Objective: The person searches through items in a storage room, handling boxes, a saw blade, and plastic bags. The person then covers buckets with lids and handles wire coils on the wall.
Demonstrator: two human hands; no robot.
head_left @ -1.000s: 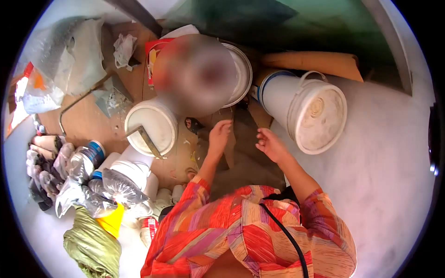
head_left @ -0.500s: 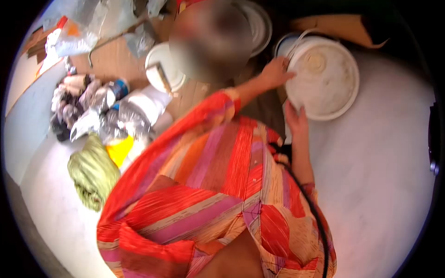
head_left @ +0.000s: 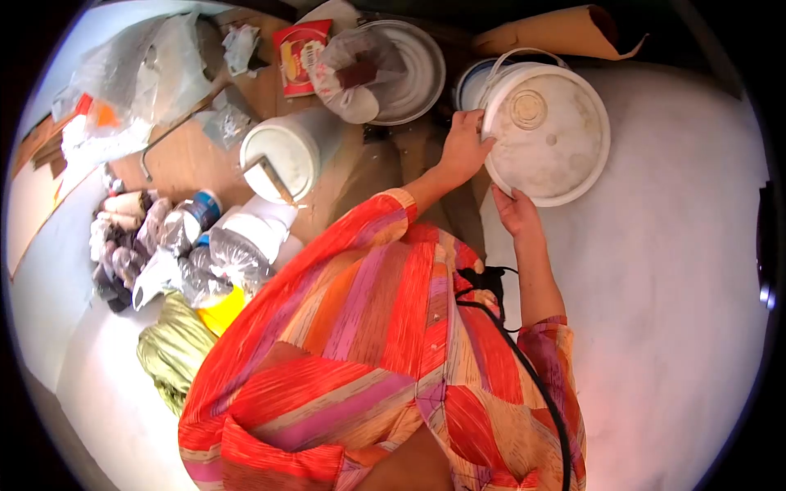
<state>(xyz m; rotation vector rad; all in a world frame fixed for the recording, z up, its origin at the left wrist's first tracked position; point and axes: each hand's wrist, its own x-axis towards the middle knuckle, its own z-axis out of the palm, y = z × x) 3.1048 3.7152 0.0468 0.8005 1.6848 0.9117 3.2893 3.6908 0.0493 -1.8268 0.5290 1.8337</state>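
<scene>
A white lidded bucket (head_left: 565,164) stands at the upper right, with a round cap ring on its stained lid and a wire handle looping over its far side. My left hand (head_left: 467,149) grips the lid's left edge with bent fingers. Lower down, my right hand (head_left: 517,213) has its fingertips at the near edge of the rim, palm partly turned up. Whether the lid is loose or fixed I cannot tell. Behind it, mostly hidden, shows a blue-edged bucket (head_left: 469,86).
Left of my hands are another white bucket (head_left: 274,147) with a scraper-like tool (head_left: 274,178) on it, a round pale tub (head_left: 422,78), a plastic bag (head_left: 344,69) and a red packet (head_left: 299,57). Bagged items (head_left: 229,258) and green cloth (head_left: 172,344) lie further left.
The view has shifted, and objects on the left appear lower. A blurred patch over the bag and tub is gone. Both hands stay at the white bucket's rim.
</scene>
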